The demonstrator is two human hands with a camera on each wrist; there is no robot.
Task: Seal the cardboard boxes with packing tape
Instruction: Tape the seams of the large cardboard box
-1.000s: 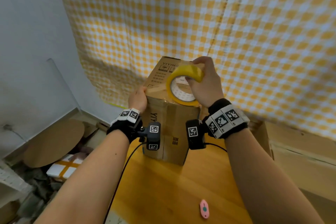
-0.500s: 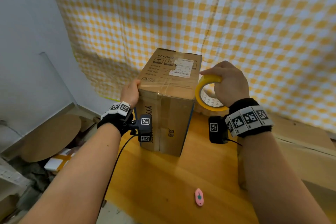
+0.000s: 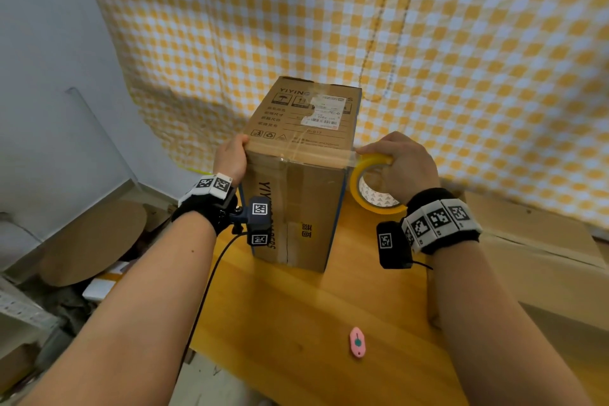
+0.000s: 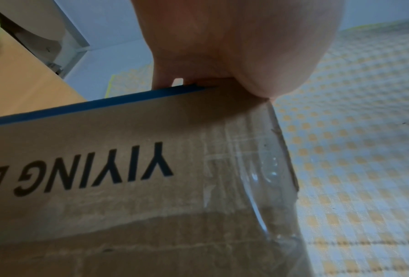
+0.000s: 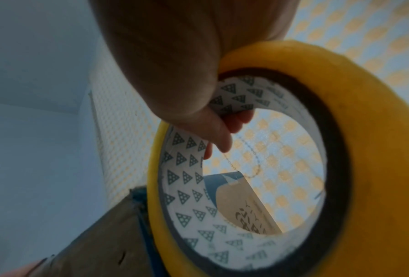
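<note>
A tall cardboard box (image 3: pixel 296 201) stands on the wooden table (image 3: pixel 296 323). A clear strip of tape runs across its top along the front edge. My left hand (image 3: pixel 232 158) presses against the box's upper left corner, thumb on the top edge. In the left wrist view the palm (image 4: pixel 222 46) sits on the corner of the box (image 4: pixel 127 168), over glossy tape. My right hand (image 3: pixel 398 165) grips the yellow tape roll (image 3: pixel 372 188) just past the box's upper right edge. In the right wrist view fingers (image 5: pixel 222 131) hook through the roll (image 5: pixel 364 168).
A pink box cutter (image 3: pixel 357 341) lies on the table near me. A yellow checked curtain (image 3: pixel 428 43) hangs right behind the box. Flat cardboard (image 3: pixel 543 257) lies at the right. A round cardboard disc (image 3: pixel 95 241) and clutter sit on the floor at the left.
My right hand has carried the roll from over the box's top front to past its right edge and lower, drawing tape across. My left hand has stayed at the left corner.
</note>
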